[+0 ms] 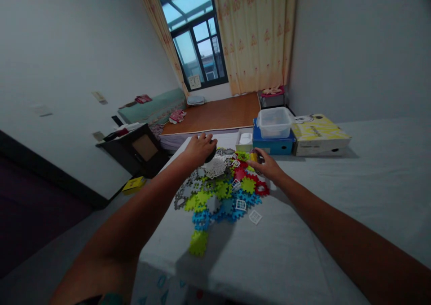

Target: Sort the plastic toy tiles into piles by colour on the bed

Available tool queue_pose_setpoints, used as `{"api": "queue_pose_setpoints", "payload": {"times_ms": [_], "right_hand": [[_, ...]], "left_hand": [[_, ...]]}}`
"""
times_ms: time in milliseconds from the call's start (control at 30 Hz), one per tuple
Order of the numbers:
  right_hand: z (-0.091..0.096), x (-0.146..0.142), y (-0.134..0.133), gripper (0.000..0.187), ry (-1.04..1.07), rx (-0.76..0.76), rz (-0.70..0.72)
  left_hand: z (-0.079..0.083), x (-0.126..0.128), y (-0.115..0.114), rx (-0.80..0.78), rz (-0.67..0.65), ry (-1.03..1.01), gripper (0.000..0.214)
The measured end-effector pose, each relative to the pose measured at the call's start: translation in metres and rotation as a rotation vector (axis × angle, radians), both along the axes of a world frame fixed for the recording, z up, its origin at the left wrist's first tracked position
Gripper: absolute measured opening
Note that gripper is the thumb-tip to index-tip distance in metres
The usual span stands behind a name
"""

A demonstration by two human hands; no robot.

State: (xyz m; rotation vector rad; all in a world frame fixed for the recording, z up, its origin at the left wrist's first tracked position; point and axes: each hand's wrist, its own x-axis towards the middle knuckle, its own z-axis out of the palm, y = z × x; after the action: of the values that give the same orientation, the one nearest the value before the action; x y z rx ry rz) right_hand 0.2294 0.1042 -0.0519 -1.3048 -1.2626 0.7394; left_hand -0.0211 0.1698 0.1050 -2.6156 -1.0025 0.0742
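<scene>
My left hand (201,149) reaches over the far left part of a pile of toy pieces, its fingers curled over a dark rounded object (211,155) whose kind I cannot make out. On the pile's far right side, my right hand (266,164) pinches a small yellow and purple piece (253,156). The pile holds flat, gear-edged plastic tiles: lime green tiles (204,198), blue tiles (201,220), red tiles (261,188) and grey tiles (213,203). A white cluster of pieces (216,167) lies between my hands. White window-shaped frames (240,205) are scattered on top.
A clear plastic tub (275,122) rests on a blue box (273,145) beyond my right hand. Beside it lie a yellow and white box (319,134) and a small white open box (244,139). One loose white frame (255,217) lies on the pale tabletop (276,255).
</scene>
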Motion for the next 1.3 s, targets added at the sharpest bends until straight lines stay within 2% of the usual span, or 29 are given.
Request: {"api": "queue_pose_setpoints", "payload": {"times_ms": [133,233,300,400,533,633,800,933,1067,1167,1233,1300], "right_hand": [[0.001,0.000,-0.001,0.081,0.002,0.016,-0.009],[0.004,0.000,-0.003,0.083,0.001,0.019,-0.014],[0.010,-0.004,-0.007,0.085,0.016,0.030,0.014],[0.024,-0.015,-0.017,0.086,0.031,0.114,0.096],[0.042,-0.034,-0.032,0.092,-0.014,0.199,0.174],[0.047,-0.040,-0.038,0.096,-0.053,0.211,0.198],[0.045,-0.037,-0.038,0.091,-0.046,0.206,0.206],[0.048,-0.033,-0.039,0.092,-0.170,0.222,0.223],[0.047,-0.020,-0.049,0.088,-0.321,0.273,0.213],[0.046,0.004,-0.061,0.085,-0.397,0.304,0.178],[0.050,0.033,-0.068,0.086,-0.422,0.305,0.092],[0.059,0.078,-0.073,0.086,-0.407,0.287,-0.070]], "left_hand": [[0.016,-0.012,0.005,-0.016,0.039,-0.025,0.094],[0.021,-0.023,0.003,-0.086,0.016,-0.268,0.100],[0.013,-0.025,-0.004,-0.205,-0.037,-0.474,0.105],[-0.015,-0.015,-0.022,-0.367,-0.152,-0.608,0.109],[-0.047,0.010,-0.046,-0.391,-0.242,-0.694,0.104],[-0.054,0.024,-0.055,-0.385,-0.263,-0.706,0.101],[-0.058,0.032,-0.056,-0.353,-0.293,-0.699,0.103],[-0.065,0.038,-0.055,-0.316,-0.314,-0.700,0.102],[-0.078,0.057,-0.062,-0.316,-0.332,-0.751,0.106],[-0.084,0.074,-0.069,-0.407,-0.361,-0.738,0.116],[-0.082,0.078,-0.073,-0.465,-0.378,-0.710,0.117],[-0.076,0.072,-0.076,-0.488,-0.365,-0.705,0.108]]}}
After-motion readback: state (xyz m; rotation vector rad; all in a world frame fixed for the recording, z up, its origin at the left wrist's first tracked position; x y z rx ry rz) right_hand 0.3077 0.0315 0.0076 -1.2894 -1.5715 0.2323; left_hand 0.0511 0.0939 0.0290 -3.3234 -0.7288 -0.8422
